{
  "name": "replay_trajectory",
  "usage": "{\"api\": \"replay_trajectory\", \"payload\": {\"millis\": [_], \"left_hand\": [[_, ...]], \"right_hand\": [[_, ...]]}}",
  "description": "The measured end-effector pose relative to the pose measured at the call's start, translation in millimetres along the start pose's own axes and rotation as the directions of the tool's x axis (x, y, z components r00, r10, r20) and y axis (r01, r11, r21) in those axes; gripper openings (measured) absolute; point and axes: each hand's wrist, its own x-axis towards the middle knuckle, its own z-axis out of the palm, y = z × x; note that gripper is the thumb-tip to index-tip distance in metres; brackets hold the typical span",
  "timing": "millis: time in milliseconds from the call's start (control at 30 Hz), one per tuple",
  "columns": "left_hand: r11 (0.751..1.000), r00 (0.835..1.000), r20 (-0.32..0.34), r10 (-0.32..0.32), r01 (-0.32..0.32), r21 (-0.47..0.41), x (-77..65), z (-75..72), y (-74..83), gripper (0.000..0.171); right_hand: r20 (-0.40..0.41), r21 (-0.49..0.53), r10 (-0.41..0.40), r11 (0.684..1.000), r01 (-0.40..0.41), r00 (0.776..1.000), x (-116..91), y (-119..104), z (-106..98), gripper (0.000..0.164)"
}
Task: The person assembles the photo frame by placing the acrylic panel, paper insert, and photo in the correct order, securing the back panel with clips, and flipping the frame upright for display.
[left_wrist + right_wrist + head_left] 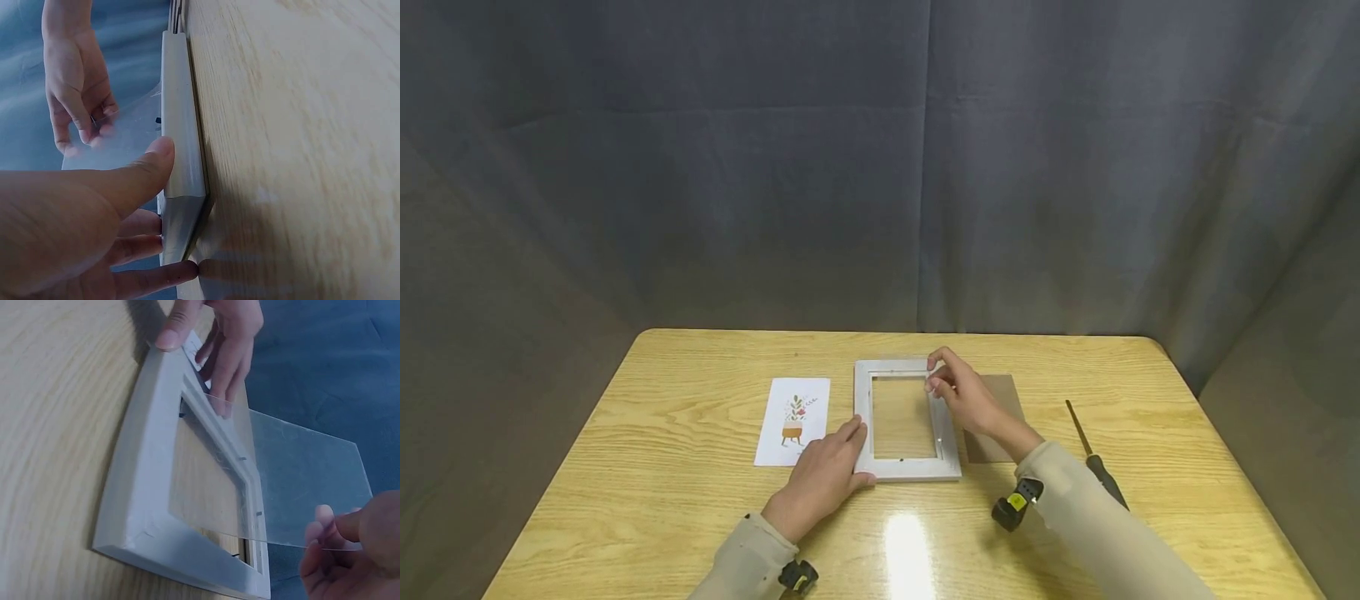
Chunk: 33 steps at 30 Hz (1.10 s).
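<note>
A white picture frame [908, 470] lies on the table with its inner ledge upward; small dark tabs show along its opening. My left hand [826, 468] rests against the frame's near left corner, its thumb on the near edge and its fairly straight fingers along the left side. Between thumb and fingertips, my right hand [967, 400] pinches the edge of a clear pane [312, 472]. That pane slants above the frame opening, one end low by the opening and the held end raised. Whether its low end touches the ledge, I cannot tell.
Left of the frame lies a white card [767, 433] with a potted plant print. A brown backing board [1000, 433], partly covered by the right hand and forearm, lies to the right. Farther right is a screwdriver [1101, 473] with a dark handle, partly behind the right sleeve.
</note>
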Motion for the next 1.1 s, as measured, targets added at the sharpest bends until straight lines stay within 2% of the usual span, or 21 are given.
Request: {"api": "replay_trajectory", "payload": {"millis": [167, 367, 467, 700, 800, 933, 1100], "left_hand": [[1.0, 1.0, 0.007, -0.004, 0.004, -0.01, 0.4, -1.3, 0.1, 0.078], [1.0, 1.0, 0.016, -0.005, 0.005, -0.011, -0.5, -1.7, 0.9, 0.078], [1.0, 1.0, 0.014, -0.003, 0.003, -0.011, -0.5, -2.2, 1.1, 0.078], [1.0, 1.0, 0.006, -0.002, 0.002, -0.013, 0.1, -2.8, 0.5, 0.077], [1.0, 1.0, 0.006, 0.0, 0.0, -0.01, -0.1, -2.1, 0.2, 0.077], [1.0, 1.0, -0.002, 0.004, -0.004, -0.009, -0.4, -1.3, -0.3, 0.077], [1.0, 1.0, -0.012, 0.009, -0.009, -0.012, -0.1, -1.8, -0.4, 0.077]], "right_hand": [[0.033, 0.008, 0.001, 1.0, -0.001, 0.999, 5.2, 4.5, -2.3, 0.015], [0.069, 0.114, -0.017, 0.993, 0.01, 0.997, 7.0, 7.4, -3.7, 0.016], [0.077, 0.13, -0.037, 0.991, 0.026, 0.996, 7.0, 7.9, -5.2, 0.017], [0.073, 0.155, -0.162, 0.977, 0.149, 0.984, 9.6, 6.1, -6.5, 0.018], [0.085, 0.122, -0.135, 0.985, 0.124, 0.987, 11.0, 5.7, -5.6, 0.017], [0.108, 0.078, -0.057, 0.996, 0.048, 0.992, 10.7, 4.3, -4.5, 0.018], [0.098, 0.017, -0.033, 0.999, 0.031, 0.995, 10.2, 1.9, -3.4, 0.025]]}}
